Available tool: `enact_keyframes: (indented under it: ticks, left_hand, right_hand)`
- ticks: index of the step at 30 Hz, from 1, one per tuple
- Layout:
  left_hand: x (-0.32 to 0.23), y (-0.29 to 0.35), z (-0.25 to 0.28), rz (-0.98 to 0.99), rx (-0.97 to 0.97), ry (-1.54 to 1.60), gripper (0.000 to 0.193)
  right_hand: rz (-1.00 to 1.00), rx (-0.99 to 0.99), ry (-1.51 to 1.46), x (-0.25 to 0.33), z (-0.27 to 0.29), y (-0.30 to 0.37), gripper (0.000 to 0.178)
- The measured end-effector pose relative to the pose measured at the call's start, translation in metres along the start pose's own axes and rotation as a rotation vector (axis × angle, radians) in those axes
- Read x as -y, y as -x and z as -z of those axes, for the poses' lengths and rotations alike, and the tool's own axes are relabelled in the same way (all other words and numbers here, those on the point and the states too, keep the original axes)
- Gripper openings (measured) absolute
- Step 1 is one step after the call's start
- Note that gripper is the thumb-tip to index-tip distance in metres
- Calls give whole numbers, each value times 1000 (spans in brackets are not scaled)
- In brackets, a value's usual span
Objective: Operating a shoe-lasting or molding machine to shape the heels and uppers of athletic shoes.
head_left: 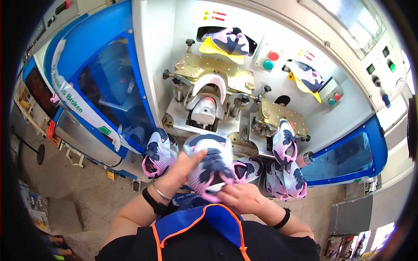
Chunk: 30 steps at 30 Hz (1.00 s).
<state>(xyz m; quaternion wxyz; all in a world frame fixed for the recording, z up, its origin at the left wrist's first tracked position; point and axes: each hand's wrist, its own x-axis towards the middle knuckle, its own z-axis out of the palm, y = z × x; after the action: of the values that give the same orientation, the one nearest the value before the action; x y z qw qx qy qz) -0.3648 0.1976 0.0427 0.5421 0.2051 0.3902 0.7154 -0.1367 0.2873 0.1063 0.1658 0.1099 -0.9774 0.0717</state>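
A white, navy and pink sneaker (213, 158) is held up in front of me, before the left press station. My left hand (185, 168) grips its side, with the thumb over the upper. At the pink heel collar, my right hand (242, 196) has its fingers closed on the edge. Just beyond the sneaker stands a pale metal shoe form (203, 112) with a red glow on top, below a white curved pad (213, 83) and a brass-coloured clamp plate (235, 71). The held sneaker hides part of the ledge behind it.
Similar sneakers rest at left (157, 153), behind my right hand (249, 168), on the right station (285, 141) and at right (285, 180). Two more sit on yellow holders (226, 55). Blue-framed doors (104, 91) flank the opening. Red and green buttons (273, 55) are on the back wall.
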Motion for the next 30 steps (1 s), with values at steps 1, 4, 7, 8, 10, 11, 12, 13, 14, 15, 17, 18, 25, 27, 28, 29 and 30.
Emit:
enact_keyframes:
  ticks: [1, 4, 7, 8, 10, 11, 12, 13, 14, 15, 17, 18, 25, 27, 28, 29, 30]
  left_hand:
    - [-23, -10, 3, -48, -32, -10, 39]
    - [-76, -19, 19, -198, -63, 114, 24]
    - [-113, -9, 22, -298, -3, 208, 31]
    - [-123, -2, 18, -286, -2, 229, 35]
    - [-123, 3, 32, -302, -5, 240, 36]
    - [-118, 3, 41, -302, -3, 254, 38]
    - [-111, -1, 52, -316, -56, 171, 42]
    - [-102, -12, 43, -321, -85, 192, 40]
    - [-99, -15, 33, -226, -76, 319, 42]
    - [-96, -15, 24, -130, -76, 445, 46]
    - [-84, -13, 30, -59, -211, 359, 39]
    - [-80, -10, 33, 8, -208, 324, 44]
    - [-24, -10, 32, 18, 43, 22, 44]
    - [-24, -5, 30, 129, 87, -116, 53]
    - [-25, -3, 26, 216, 80, -38, 50]
    - [-24, -6, 27, 230, 78, -43, 50]
    - [-23, -11, 29, 275, 16, -60, 46]
  right_hand:
    - [108, 52, 56, -3, 4, -14, 31]
    - [191, 34, 34, -35, 32, -58, 37]
    - [123, -533, 5, -102, 62, -99, 22]
    - [64, -572, -70, -125, 77, -125, 13]
    - [-118, -645, 119, -155, 103, -174, 2]
    - [-298, -700, 115, -165, 111, -197, 10]
    - [-517, -668, 200, -178, 118, -218, 25]
    - [-596, -697, 403, -227, 119, -213, 35]
    - [-549, -678, 405, -257, 115, -208, 34]
    - [-500, -656, 401, -270, 112, -204, 33]
    - [-514, -554, 380, -252, 101, -213, 30]
    - [-531, -455, 373, -237, 95, -214, 28]
    - [-575, -230, 190, -23, -22, -125, 19]
    - [-643, -196, 156, 2, -33, -115, 19]
    - [-648, -222, 146, 1, -37, -112, 18]
    - [-685, -203, 134, -3, -37, -114, 19]
    - [-662, -186, 126, -10, -40, -113, 19]
